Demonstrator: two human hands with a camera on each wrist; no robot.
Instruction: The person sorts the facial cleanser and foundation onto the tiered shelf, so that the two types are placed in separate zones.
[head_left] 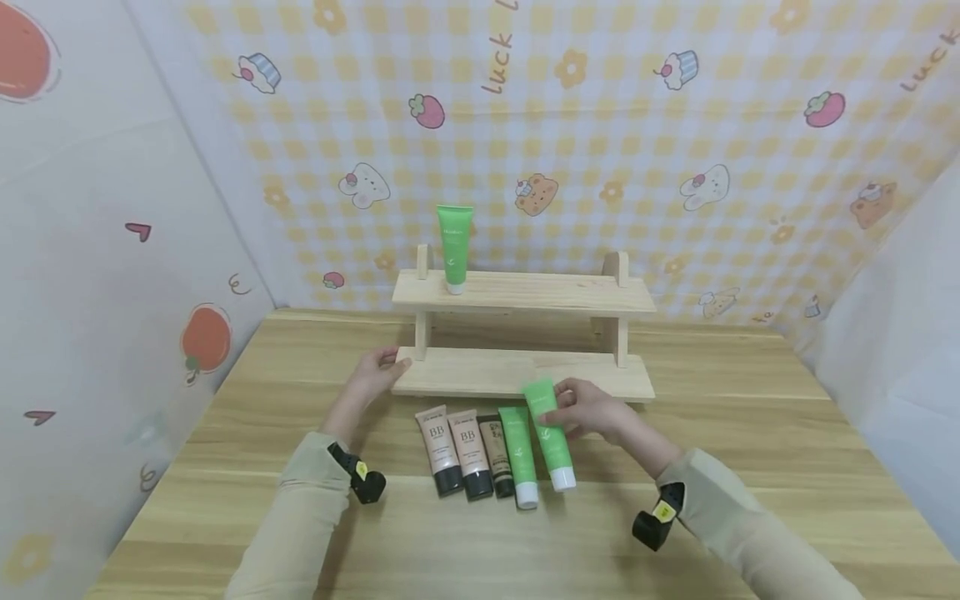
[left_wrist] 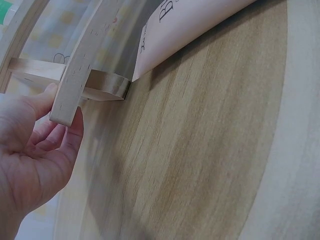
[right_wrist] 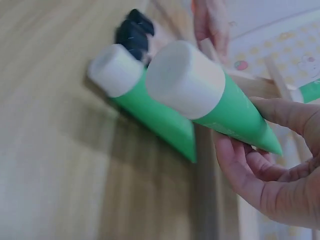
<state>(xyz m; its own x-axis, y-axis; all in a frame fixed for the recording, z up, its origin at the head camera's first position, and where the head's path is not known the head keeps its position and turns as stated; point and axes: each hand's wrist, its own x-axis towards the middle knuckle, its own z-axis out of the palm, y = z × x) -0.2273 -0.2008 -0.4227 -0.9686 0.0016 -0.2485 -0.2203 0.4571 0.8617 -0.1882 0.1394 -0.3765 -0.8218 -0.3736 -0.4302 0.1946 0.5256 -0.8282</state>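
My right hand (head_left: 592, 410) grips a green tube with a white cap (head_left: 553, 442), tilted and lifted off the table in the right wrist view (right_wrist: 235, 112). With thumb and fingers, my left hand (head_left: 373, 375) pinches the left end of the lower board of a two-tier wooden shelf (head_left: 465, 371). Below the shelf lie a second green tube (head_left: 519, 454), a brown tube with a black cap (head_left: 496, 450) and two beige BB cream tubes (head_left: 471, 450), side by side. Another green tube (head_left: 455, 246) stands cap down on the upper board's left end.
The wood-grain table (head_left: 720, 417) extends around the shelf. Behind it hangs a yellow checked cloth (head_left: 495, 150), with a white patterned cloth (head_left: 97, 250) on the left side. Wooden uprights (head_left: 619, 342) join the two boards.
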